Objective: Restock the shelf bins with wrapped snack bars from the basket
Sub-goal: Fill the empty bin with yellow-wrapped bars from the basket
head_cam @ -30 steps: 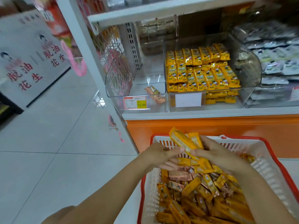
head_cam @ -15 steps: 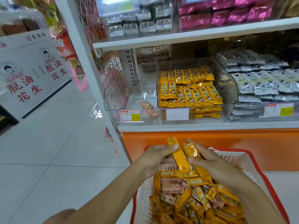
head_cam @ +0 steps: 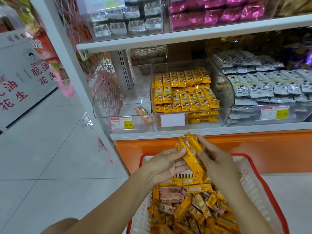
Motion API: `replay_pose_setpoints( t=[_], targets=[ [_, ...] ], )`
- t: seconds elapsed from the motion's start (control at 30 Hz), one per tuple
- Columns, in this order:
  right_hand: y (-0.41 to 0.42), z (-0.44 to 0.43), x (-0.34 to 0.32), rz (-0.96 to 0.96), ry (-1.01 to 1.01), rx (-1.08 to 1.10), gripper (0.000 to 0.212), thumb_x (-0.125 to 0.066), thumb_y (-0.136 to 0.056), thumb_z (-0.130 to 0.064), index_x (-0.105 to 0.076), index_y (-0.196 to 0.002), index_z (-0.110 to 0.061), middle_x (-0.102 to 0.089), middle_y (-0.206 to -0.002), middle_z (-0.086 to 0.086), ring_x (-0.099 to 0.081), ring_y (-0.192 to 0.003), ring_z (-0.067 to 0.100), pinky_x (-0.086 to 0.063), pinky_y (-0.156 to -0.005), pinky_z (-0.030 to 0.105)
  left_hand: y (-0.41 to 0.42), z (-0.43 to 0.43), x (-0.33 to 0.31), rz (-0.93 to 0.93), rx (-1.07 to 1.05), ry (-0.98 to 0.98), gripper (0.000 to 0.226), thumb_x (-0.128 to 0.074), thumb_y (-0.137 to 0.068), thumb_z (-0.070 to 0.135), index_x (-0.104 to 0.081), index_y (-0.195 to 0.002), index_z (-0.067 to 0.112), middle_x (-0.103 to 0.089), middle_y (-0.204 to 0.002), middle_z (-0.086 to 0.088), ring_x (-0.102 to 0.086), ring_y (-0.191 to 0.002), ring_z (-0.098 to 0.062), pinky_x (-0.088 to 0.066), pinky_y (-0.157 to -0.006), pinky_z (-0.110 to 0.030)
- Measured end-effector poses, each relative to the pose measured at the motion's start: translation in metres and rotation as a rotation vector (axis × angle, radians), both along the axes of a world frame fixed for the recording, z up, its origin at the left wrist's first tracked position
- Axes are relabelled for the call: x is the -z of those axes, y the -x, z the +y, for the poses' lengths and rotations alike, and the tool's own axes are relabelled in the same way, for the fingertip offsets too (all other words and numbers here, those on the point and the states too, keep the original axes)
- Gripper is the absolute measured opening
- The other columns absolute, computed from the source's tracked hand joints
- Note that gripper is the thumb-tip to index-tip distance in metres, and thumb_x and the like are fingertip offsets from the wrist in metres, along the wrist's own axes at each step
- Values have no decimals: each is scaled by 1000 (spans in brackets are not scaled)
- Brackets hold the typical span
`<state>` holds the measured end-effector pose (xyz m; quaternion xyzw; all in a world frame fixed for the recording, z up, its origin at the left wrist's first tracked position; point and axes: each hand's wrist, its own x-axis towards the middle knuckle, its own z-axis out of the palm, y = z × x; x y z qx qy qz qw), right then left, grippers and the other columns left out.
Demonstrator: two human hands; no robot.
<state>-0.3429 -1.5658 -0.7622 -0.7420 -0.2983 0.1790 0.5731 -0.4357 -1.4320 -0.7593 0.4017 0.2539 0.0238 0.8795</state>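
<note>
Both hands hold a small stack of yellow wrapped snack bars (head_cam: 190, 152) above the red-rimmed white basket (head_cam: 253, 179). My left hand (head_cam: 166, 163) pinches the stack with thumb on top and fingers beneath. From the right, my right hand (head_cam: 214, 159) grips the same stack. The basket below holds several yellow and pinkish bars (head_cam: 189, 203). On the shelf ahead, a clear bin (head_cam: 224, 85) is filled with rows of yellow bars (head_cam: 184, 90). The clear bin to its left (head_cam: 108, 92) holds only a couple of orange-pink bars (head_cam: 143, 113).
A bin of silver-wrapped snacks (head_cam: 270, 85) stands to the right of the yellow bin. An upper shelf (head_cam: 185, 38) carries silver and pink packs. The orange shelf base (head_cam: 253, 149) is behind the basket. A tiled aisle floor (head_cam: 42, 166) lies on the left, with a white display box (head_cam: 20, 78) beyond.
Both hands have lifted the yellow bars up out of the basket toward the shelf and gathered them into one stack. The view has tilted up, showing the upper shelf.
</note>
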Motion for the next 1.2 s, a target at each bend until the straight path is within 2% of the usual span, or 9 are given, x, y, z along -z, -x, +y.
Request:
replay_pose_setpoints(
  t=[0.13, 0.27, 0.4, 0.47, 0.6, 0.77, 0.9, 1.0, 1.2],
  targets=[
    [1, 0, -2, -106, -37, 45, 31, -61, -93, -18, -63, -109, -45, -67, -89, -17, -62, -79, -3, -44, -61, 8, -8, 3, 1, -46, -5, 31, 26, -61, -77, 14, -66, -99, 0, -71, -95, -18, -71, -87, -23, -58, -78, -32],
    [1, 3, -3, -130, 39, -34, 32, -62, -82, -50, -55, -112, -47, -54, -121, -27, -48, -105, -14, -35, -81, 2, -14, 10, -2, -108, -32, 49, 32, -59, -81, 14, -60, -108, -3, -69, -102, -19, -70, -89, -23, -58, -82, -32],
    [-2, 4, -9, -259, 2, -40, 49, -71, -82, -31, -46, -122, -46, -37, -137, -31, -40, -127, -1, -41, -102, 33, -19, 13, -17, -174, 22, -52, 24, -55, -83, 11, -72, -97, 3, -70, -102, -16, -70, -92, -22, -57, -78, -29],
    [-11, 5, -20, -337, -57, -10, 50, -69, -80, -25, -48, -121, -45, -44, -136, -24, -45, -126, 5, -45, -99, 38, -21, 14, -31, -202, 26, -157, 25, -55, -82, 8, -71, -101, 2, -70, -105, -16, -69, -96, -22, -56, -81, -28],
    [-45, 16, -53, -450, -44, 36, 50, -71, -82, -16, -54, -125, -35, -46, -136, -13, -52, -112, 10, -45, -82, 20, -23, 26, -51, -97, -288, -668, 20, -57, -90, 7, -68, -107, 11, -73, -105, -6, -69, -99, -17, -54, -91, -31],
    [-77, 53, -82, -589, 139, 62, 44, -64, -90, -23, -56, -132, -29, -39, -149, 2, -39, -133, 20, -35, -104, 35, -20, 44, -57, -15, -722, -1058, 25, -55, -93, 5, -66, -115, 13, -68, -98, 10, -63, -96, 1, -49, -77, -11],
    [-84, 95, -90, -677, 279, 96, 47, -59, -93, -24, -49, -139, -28, -36, -150, 4, -38, -132, 29, -37, -105, 40, -22, 51, -47, 58, -721, -1222, 34, -54, -95, 11, -60, -128, 12, -63, -95, 26, -59, -113, -4, -42, -106, -37],
    [-81, 121, -89, -806, 429, 126, 50, -54, -96, -29, -40, -144, -26, -31, -152, 8, -38, -130, 33, -38, -103, 42, -22, 46, -44, 71, -722, -1301, 35, -52, -97, 15, -57, -131, 12, -62, -124, 8, -52, -124, -10, -41, -107, -38],
    [-67, 153, -81, -736, 571, 153, 46, -35, -102, -42, -43, -142, -23, -33, -149, 11, -33, -131, 35, -38, -100, 42, -19, 45, -57, 124, -764, -1407, 36, -51, -96, 10, -55, -131, 6, -57, -133, -7, -49, -126, -12, -35, -111, -36]
  ],
)
